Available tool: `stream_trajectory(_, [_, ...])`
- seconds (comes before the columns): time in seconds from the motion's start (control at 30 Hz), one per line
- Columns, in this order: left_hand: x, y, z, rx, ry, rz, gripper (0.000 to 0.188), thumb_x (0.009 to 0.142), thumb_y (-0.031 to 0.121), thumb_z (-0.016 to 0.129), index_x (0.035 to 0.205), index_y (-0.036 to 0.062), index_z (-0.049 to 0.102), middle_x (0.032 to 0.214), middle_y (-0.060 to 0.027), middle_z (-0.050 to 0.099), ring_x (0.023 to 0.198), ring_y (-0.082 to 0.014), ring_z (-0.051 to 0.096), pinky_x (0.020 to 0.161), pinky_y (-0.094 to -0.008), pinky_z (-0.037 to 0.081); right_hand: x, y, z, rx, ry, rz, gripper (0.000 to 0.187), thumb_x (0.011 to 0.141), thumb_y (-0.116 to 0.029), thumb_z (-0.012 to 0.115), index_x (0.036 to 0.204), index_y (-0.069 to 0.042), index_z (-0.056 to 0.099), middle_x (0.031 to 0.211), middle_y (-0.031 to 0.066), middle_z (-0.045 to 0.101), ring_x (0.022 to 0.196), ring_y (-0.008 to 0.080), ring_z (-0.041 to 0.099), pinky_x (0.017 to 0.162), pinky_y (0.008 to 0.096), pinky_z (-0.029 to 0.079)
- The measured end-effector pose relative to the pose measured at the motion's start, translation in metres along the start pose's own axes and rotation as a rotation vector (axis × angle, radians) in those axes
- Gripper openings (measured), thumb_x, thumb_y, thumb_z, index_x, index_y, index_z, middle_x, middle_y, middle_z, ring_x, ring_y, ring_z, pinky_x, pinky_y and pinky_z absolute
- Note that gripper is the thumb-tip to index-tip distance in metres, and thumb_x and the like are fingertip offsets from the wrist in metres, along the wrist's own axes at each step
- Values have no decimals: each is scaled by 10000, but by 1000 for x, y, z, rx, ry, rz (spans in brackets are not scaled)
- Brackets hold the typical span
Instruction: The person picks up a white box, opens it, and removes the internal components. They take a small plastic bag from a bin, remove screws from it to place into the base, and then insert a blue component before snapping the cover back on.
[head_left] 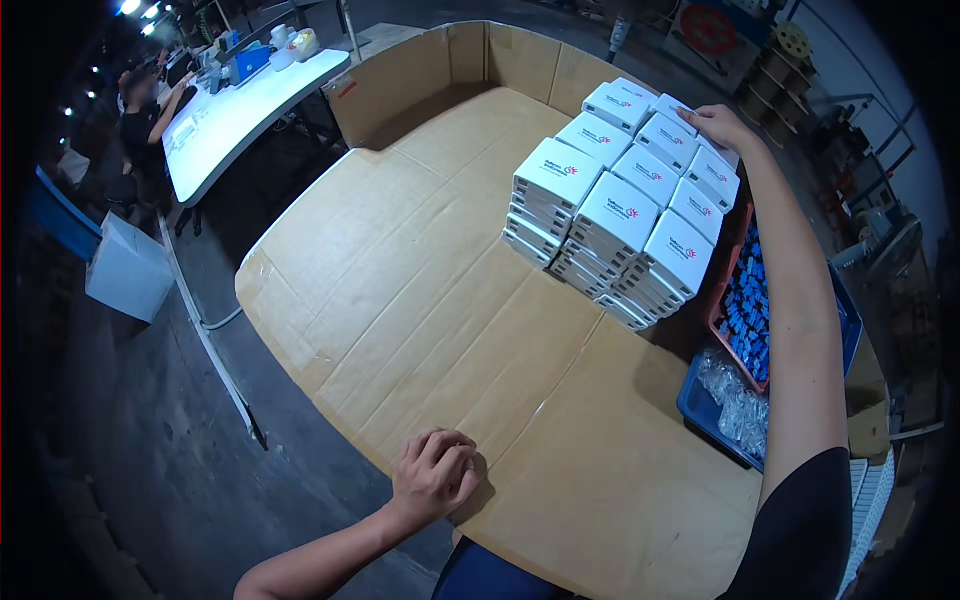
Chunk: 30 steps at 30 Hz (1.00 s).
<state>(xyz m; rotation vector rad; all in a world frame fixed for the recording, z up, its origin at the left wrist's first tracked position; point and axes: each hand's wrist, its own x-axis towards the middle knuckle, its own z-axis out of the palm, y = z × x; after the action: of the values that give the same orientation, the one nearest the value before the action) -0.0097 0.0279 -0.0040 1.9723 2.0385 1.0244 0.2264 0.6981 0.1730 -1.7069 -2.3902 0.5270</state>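
Dim and grey, the big workroom has a dark floor, and far on the left a person [140,110] sits at a long white table [240,110] with small things on it. Near that, low on the left, a white box [128,268] stands on the floor.

In the middle is a wide work top covered with flat brown cardboard [420,270]. Cardboard walls stand up along its far edge.

At the near edge, the left hand [433,474] rests on the cardboard. Its fingers are curled into a loose fist, and it holds nothing.

Farther right and far back stand the stacks of small white boxes [620,210], packed tight side by side in neat rows. The right hand [718,124] reaches out on a long straight arm and lies on top of a box at the far right corner. Its fingers are spread flat on the lid; it does not grip.

These boxes look light and stiff, with smooth tops that may slide. A tall stack could tip, so it seems best to take one box by its two sides.

On the right edge, just beside the stacks, sits a red tray [728,270] of small blue parts [750,310]. Nearer is a blue bin [705,405] with clear little bags [735,400].
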Motion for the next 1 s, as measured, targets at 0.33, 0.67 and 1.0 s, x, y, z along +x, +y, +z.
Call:
stream_trajectory(0.33, [0,0,3,16,-5,-1,186,744,100,747,922,121,696,1046,-28,683,1036,-264,637,883,-411,495,-1,-7,4,-63,261,-147,777,777,-702,814,1079,10,740,983,175,758,915,268,731,846,389,567])
stream_trajectory(0.67, [1,2,0,-5,9,10,198,736,119,743,927,120,690,1054,-30,684,1052,-276,631,901,-425,492,-21,-21,-18,316,659,-402,577,798,-402,921,1186,-43,691,1037,124,761,944,186,723,808,315,578])
stream_trajectory(1.0, [-7,1,9,0,47,52,206,768,148,739,957,95,677,1057,-78,658,1047,-310,610,928,-428,488,-306,-108,-54,346,909,-936,356,787,-39,898,1032,-51,641,1015,55,698,954,146,658,881,296,528])
